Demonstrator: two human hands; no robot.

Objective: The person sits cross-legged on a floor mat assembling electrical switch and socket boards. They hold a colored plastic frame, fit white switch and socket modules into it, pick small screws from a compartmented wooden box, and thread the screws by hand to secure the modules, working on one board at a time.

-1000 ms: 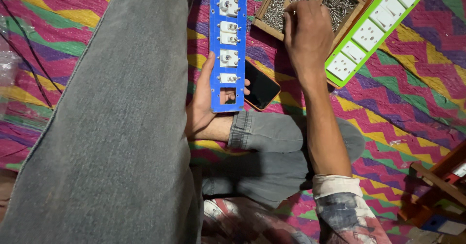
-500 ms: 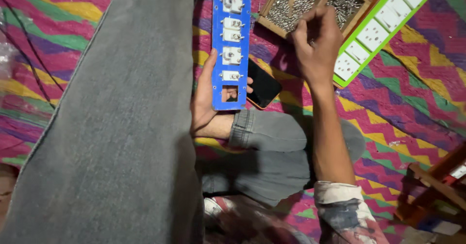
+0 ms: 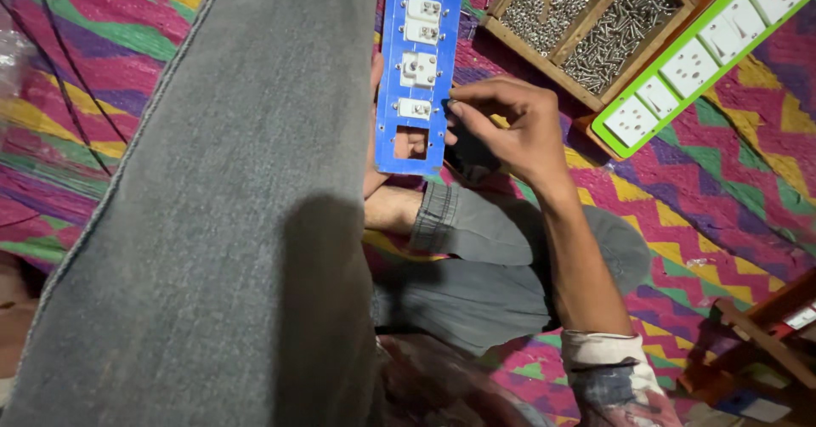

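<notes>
Grey denim trousers with pale stitched seam, cuff rolled at left ankle; right forearm bare; sleeve pushed up, faded patchwork of white, blue and red

Your left hand [image 3: 387, 168] is mostly hidden behind the blue switch plate [image 3: 421, 62] and your grey trouser leg [image 3: 229, 223]; only a bit shows through the plate's cutout. The plate's top and the green switch board [image 3: 705, 53] are cut off by the frame's edge. Whatever your right hand's [image 3: 510, 130] fingertips pinch is too small to tell.
</notes>
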